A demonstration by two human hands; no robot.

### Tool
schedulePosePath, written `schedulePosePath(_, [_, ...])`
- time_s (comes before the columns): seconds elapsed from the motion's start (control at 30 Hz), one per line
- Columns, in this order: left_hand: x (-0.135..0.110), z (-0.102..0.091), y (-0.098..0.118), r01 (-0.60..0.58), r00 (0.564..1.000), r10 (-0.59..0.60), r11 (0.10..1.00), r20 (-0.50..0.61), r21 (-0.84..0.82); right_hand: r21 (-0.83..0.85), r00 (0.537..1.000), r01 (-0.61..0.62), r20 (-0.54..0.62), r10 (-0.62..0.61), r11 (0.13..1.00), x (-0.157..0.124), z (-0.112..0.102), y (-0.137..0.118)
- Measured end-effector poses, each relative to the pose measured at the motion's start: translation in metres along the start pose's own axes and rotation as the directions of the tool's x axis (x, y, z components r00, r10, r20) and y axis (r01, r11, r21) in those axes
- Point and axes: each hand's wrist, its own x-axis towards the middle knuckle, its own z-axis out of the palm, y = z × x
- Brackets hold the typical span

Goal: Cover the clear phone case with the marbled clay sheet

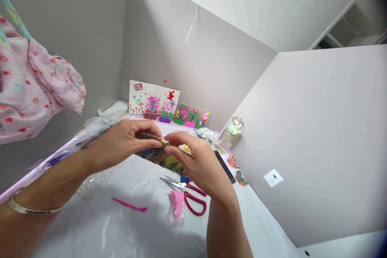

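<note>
Both hands meet in the middle of the head view, over the table, at a flat piece swirled in dark blue, green and yellow (161, 160). My left hand (119, 143) pinches its upper edge between thumb and fingers. Close beside it, my right hand (196, 159) has thumb and fingertips closed at the same edge, on the right. A small yellowish bit shows by the fingertips, too small to name. Just below the right hand lie red-handled scissors (196, 206), blades slightly parted. A bag of pink material (177, 203) touches them.
A magenta strip (130, 205) lies on the white-covered table (121, 238). Rightward are a black phone (224, 166), small colourful figures (241, 177) and a bottle (232, 134). A decorated board (142, 96) leans at the back. Clear plastic bags (93, 127) lie left; patterned cloth (39, 84) hangs there.
</note>
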Motion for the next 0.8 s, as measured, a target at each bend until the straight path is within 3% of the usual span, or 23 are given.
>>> schedulePosePath(0.1, [-0.0006, 0.0036, 0.0027, -0.016, 1.000, 0.016, 0.999, -0.006, 0.031, 0.053, 0.999, -0.016, 0.038, 0.014, 0.998, 0.0021, 0.0020, 0.0032])
schedulePosePath(0.3, [-0.0012, 0.0007, 0.0012, 0.037, 0.995, -0.038, 0.999, 0.087, 0.010, 0.143, 0.997, -0.060, 0.060, 0.052, 0.988, 0.0061, 0.0012, 0.0073])
schedulePosePath(0.4, [-0.0019, -0.0003, 0.0033, 0.044, 0.997, -0.046, 0.999, 0.068, 0.027, 0.173, 0.995, -0.075, 0.070, 0.064, 0.982, 0.0064, 0.0022, 0.0075])
schedulePosePath(0.63, [-0.0020, -0.0006, 0.0048, -0.022, 0.996, 0.014, 0.996, 0.093, 0.082, 0.177, 0.998, -0.048, 0.048, 0.040, 0.983, 0.0067, 0.0048, 0.0067])
schedulePosePath(0.8, [-0.0010, -0.0036, 0.0033, 0.037, 0.991, -0.042, 0.998, 0.126, 0.045, 0.183, 0.997, -0.068, 0.047, 0.061, 0.981, 0.0064, 0.0032, 0.0054])
